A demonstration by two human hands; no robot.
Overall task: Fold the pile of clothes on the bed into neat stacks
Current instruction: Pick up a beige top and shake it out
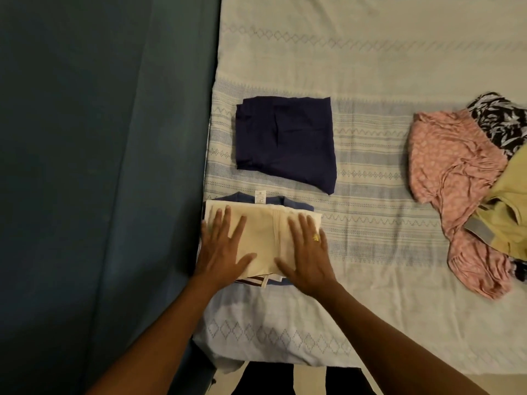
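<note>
A folded cream garment (266, 238) lies on top of a small stack near the bed's left edge. A folded blue garment (296, 206) with a white label shows under it, and a striped edge peeks out at the front. My left hand (224, 252) presses flat on the cream garment's left part, fingers spread. On its right part my right hand (309, 259), wearing a ring, lies flat too. A folded dark navy garment (285, 141) sits just beyond the stack. Unfolded clothes lie at the right: a pink patterned piece (456, 181), a yellow one (510, 212) and a black-and-white print (502, 121).
The bed is covered by a pale sheet (370, 81) with woven blue bands. A dark teal wall or curtain (99, 166) runs along the bed's left side. The bed's near edge is at the bottom, by my legs.
</note>
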